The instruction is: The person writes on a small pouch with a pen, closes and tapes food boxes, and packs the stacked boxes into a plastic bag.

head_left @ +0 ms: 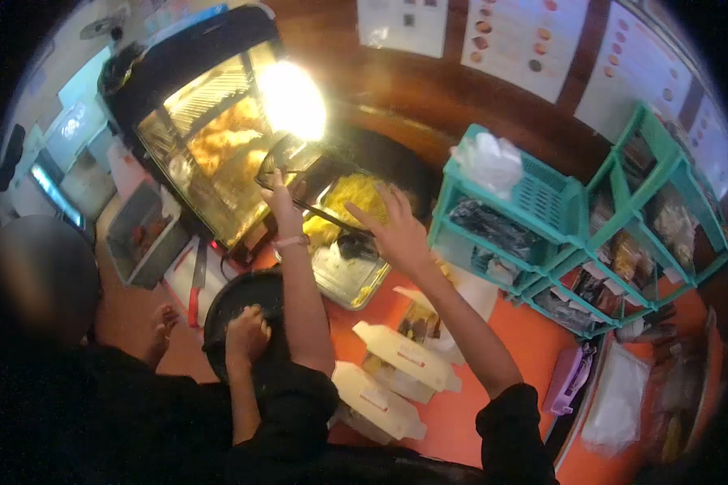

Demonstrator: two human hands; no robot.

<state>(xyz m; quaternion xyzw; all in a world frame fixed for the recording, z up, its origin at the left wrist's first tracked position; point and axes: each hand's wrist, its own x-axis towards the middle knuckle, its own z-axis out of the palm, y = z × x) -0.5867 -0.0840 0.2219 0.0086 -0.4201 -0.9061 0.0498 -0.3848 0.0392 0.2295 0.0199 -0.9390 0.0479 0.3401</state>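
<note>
A see-through lid with a dark rim [303, 190] is tilted over a metal tray [352, 295] of yellow rice [354, 198]. My left hand [279, 208], with a band at the wrist, is closed on the lid's left edge. At the lid's right end is my right hand [398, 234], its thumb and fingers spread around the rim. Some rice shows through the lid, and more lies in the tray beside a dark object I cannot make out. Below my forearms stand open takeaway boxes [408, 356] with printed flaps.
A lit food warmer [226, 145] with fried pieces stands at the back left. On the left, a co-worker's hands [248, 331] are over a black bowl [218, 323], near a red-handled knife [194, 295]. Green basket racks [554, 194] with packets stand right.
</note>
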